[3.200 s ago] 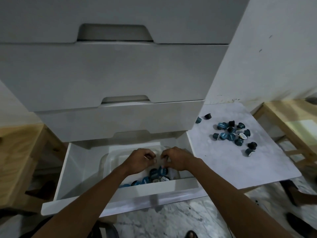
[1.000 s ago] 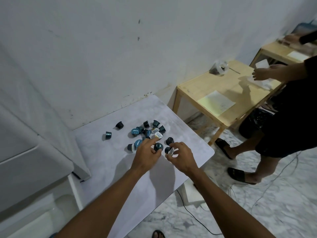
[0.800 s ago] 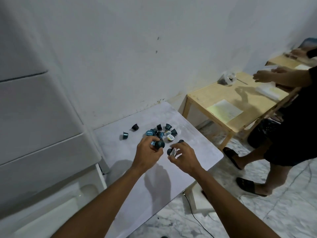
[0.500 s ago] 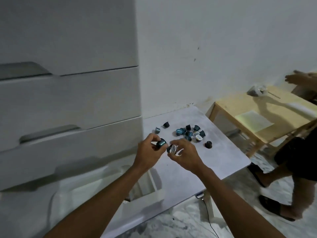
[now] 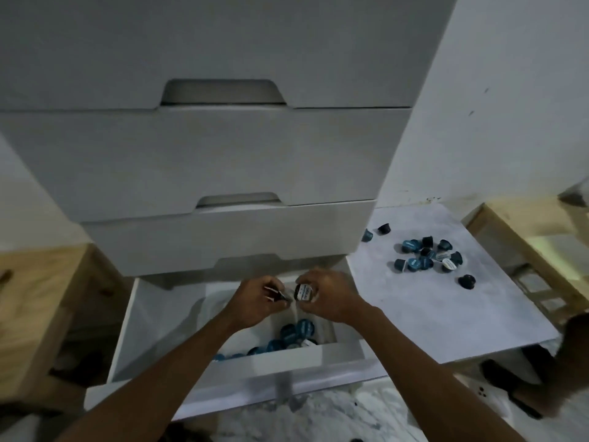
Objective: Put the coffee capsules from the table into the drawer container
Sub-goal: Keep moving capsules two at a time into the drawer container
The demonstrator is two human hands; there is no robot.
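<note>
Roughly halfway, as a judgement: a layer of blue and dark capsules (image 5: pixel 296 333) already lies in the clear container (image 5: pixel 207 309) inside the open bottom drawer (image 5: pixel 255 362), while about 15 loose capsules (image 5: pixel 427 258) are still scattered on the white tabletop (image 5: pixel 446 320) to the right. 2 more are in transit. The left hand (image 5: pixel 255 301) pinches a dark capsule (image 5: pixel 280 295) in its curled fingers, and the right hand (image 5: pixel 334 298) grips a second capsule (image 5: pixel 303 292) with its printed foil lid facing up. Both hands hang side by side above the container, neither capsule released yet. Half a second earlier the same hands held these capsules over the tabletop's near-left corner beside the chest; since then they have swung left over the drawer.
</note>
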